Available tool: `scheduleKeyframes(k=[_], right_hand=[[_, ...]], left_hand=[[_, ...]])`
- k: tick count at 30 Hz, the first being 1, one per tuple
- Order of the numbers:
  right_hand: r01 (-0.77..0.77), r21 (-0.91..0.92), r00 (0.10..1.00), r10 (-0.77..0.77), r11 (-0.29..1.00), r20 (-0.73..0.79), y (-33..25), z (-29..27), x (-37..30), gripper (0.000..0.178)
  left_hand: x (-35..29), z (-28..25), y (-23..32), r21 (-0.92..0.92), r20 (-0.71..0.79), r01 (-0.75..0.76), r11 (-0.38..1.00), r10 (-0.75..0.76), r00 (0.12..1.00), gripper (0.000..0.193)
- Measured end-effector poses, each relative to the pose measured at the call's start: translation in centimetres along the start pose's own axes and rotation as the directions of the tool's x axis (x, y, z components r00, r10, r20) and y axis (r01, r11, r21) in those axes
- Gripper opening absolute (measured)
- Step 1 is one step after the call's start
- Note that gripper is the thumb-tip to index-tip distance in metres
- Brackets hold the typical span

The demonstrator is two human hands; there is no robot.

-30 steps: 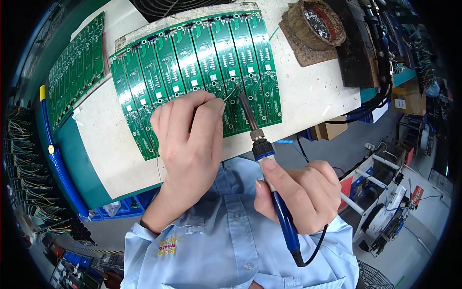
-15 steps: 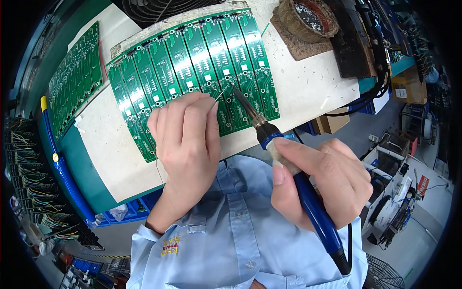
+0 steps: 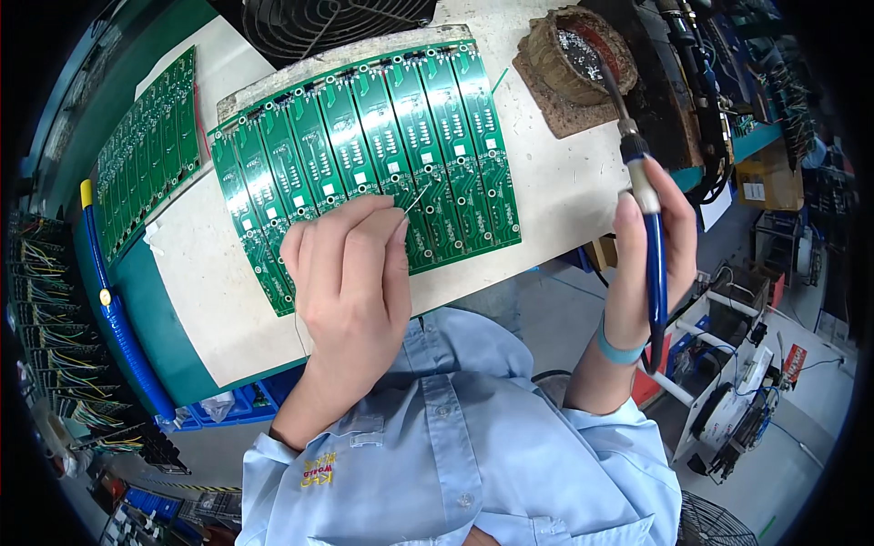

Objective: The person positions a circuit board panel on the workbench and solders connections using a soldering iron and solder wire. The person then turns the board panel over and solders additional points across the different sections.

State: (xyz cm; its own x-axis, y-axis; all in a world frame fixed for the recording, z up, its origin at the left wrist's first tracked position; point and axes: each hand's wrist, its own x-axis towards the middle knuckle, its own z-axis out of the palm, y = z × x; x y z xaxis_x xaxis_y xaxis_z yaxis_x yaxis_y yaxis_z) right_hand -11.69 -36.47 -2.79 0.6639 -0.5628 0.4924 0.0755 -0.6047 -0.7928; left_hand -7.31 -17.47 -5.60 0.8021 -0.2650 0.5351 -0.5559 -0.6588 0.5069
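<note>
My right hand (image 3: 651,246) is closed round a blue-handled soldering iron (image 3: 655,264). The iron's metal tip points up and away, over the rim of a brown round pot (image 3: 557,56) with silvery bits inside. My left hand (image 3: 350,273) pinches a thin solder wire (image 3: 417,198), whose end points at the green circuit board panel (image 3: 350,118). This panel is made of several long strips side by side, with white squares and rows of shiny pads. My left fingers rest over its near edge, hiding part of it.
A second green panel (image 3: 150,164) lies at the left. Beside it stands a blue flexible tube (image 3: 123,318) with a yellow end. A black fan grille (image 3: 328,23) sits at the far edge. Cables (image 3: 719,118) run along the right, and blue bins (image 3: 228,405) sit below the bench's left edge.
My right hand has carried the soldering iron from the panel up and right to the brown pot. My left hand has stayed nearly in place with the solder wire.
</note>
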Motion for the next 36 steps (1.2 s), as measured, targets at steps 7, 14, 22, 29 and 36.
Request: scheduleKeyframes(k=[7,14,22,29,36], right_hand=[[0.213,0.198,0.941,-0.255,0.957,0.221,0.0,-2.3,-2.5,0.018],[0.367,0.050,0.872,-0.362,0.929,0.331,-0.9,-1.5,-3.5,0.015],[0.389,0.021,0.861,-0.372,0.921,0.346,-0.3,-1.1,-3.7,0.016],[0.463,-0.062,0.825,-0.404,0.884,0.395,-1.1,-1.1,-3.9,0.014],[0.496,-0.085,0.822,-0.435,0.864,0.368,-1.1,-0.9,-4.2,0.012]], left_hand=[[0.0,-0.2,0.4,-0.049,-0.002,0.031,0.998,-0.031,1.000,0.018],[0.5,1.0,1.5,0.000,0.050,0.018,1.000,-0.018,0.999,0.019],[0.5,1.4,1.4,0.020,0.054,0.029,0.999,-0.030,0.998,0.020],[0.5,1.6,1.4,0.009,0.055,0.037,0.999,-0.038,0.998,0.019],[0.5,1.6,1.5,-0.006,0.049,0.043,0.999,-0.043,0.998,0.018]])
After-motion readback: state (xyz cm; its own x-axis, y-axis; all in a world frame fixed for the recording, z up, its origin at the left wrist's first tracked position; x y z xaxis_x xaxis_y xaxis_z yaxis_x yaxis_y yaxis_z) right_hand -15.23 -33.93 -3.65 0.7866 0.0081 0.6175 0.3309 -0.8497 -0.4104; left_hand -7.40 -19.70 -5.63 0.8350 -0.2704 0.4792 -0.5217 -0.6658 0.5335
